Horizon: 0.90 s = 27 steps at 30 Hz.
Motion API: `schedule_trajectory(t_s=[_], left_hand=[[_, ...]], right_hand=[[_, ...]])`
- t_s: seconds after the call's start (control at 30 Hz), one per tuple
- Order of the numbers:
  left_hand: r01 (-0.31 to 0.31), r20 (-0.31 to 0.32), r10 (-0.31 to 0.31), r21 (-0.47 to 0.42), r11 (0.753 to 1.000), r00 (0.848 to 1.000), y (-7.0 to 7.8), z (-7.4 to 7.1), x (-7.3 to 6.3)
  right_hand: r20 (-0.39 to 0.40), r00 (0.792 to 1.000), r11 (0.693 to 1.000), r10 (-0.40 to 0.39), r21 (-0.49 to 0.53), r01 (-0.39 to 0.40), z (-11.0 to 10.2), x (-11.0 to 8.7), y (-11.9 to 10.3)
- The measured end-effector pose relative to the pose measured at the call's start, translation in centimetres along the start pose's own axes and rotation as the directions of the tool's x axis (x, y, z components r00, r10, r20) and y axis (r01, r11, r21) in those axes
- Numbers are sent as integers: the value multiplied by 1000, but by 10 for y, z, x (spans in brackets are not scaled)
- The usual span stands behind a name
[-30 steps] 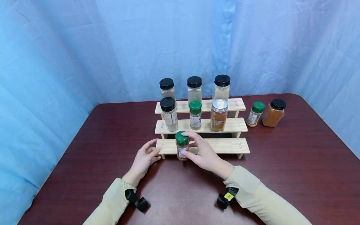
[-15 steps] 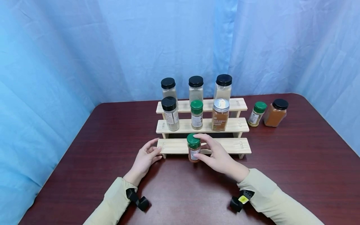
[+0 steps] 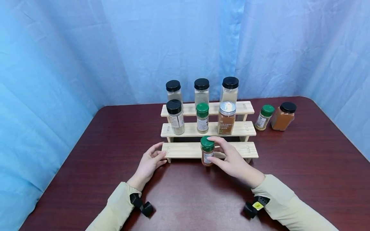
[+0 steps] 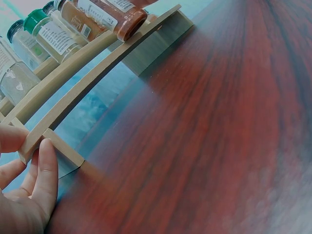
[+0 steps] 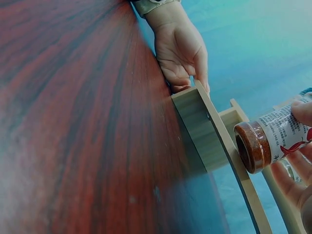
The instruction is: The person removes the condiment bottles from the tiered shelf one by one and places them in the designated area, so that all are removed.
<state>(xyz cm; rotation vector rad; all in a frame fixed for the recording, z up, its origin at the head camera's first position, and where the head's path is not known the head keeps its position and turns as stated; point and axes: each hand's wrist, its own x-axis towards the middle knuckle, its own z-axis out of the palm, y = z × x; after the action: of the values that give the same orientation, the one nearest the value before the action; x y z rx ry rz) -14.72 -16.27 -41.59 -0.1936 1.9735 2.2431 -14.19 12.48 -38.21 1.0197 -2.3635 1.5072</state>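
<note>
My right hand grips a small spice jar with a green cap and red contents. It holds the jar upright at the front edge of the lowest step of a three-step wooden spice rack. A red chili picture shows on the jar's label in the right wrist view, where the jar's base overlaps the step's edge. At the left end of that step, my left hand pinches the board between thumb and fingers.
On the middle step stand a black-capped jar, a green-capped jar and a silver-lidded red pepper jar. Three black-lidded jars line the top step. Right of the rack are another green-capped jar and an orange-brown jar.
My right hand has carried the green-capped jar to the right along the lowest step, from near its left end to about the middle. The left hand stays at the rack's end.
</note>
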Motion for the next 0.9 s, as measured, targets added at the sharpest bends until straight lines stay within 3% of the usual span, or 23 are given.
schedule_trajectory(t_s=[0.3,0.63,0.9], left_hand=[[5,-7,-5,-4,1000,1000,-2,1,1],[-2,-5,3,9,1000,1000,0,1,1],[3,-13,-3,6,1000,1000,-1,1,1]], right_hand=[[-17,1000,1000,-5,-9,5,-9,-5,0],[39,999,999,37,-41,-36,-26,-11,-4],[43,998,991,35,-129,-29,-45,-24,-1]])
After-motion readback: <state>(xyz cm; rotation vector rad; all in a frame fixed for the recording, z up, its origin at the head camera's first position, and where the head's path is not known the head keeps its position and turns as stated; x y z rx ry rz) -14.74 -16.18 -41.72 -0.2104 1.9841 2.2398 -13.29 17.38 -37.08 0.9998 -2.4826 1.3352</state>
